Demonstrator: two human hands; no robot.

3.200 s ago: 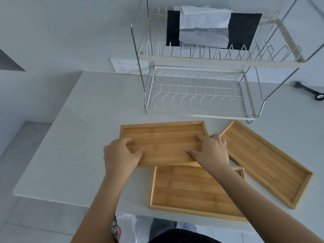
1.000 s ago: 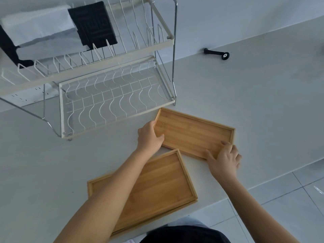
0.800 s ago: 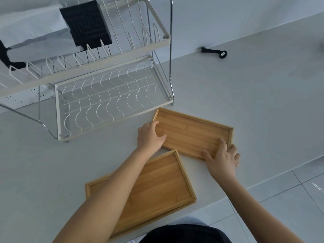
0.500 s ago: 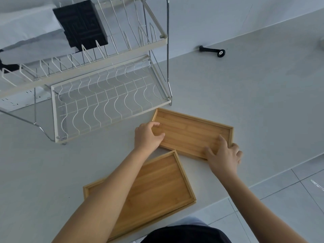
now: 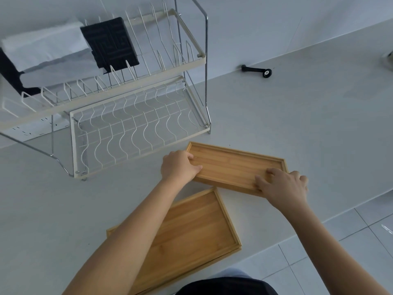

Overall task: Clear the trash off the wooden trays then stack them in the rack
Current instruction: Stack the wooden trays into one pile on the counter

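The pale table (image 5: 297, 128) carries everything. At its back left stands the two-tier wire rack (image 5: 136, 124); its lower shelf is bare wire, while the upper tier holds a white cloth (image 5: 46, 45) and a black mat (image 5: 109, 42) leaning among the prongs. Near the table's front edge lies a stack (image 5: 195, 231) of wooden trays, partly under the left forearm. Just beyond it, close to the rack's front right corner, lies a narrower tray (image 5: 234, 167). The left hand (image 5: 178, 166) clasps this tray's left end, thumb inside and fingers curled over the rim. The right hand (image 5: 284, 185) grips the right near corner the same way. A small black tool (image 5: 256, 70) lies well apart by the wall.
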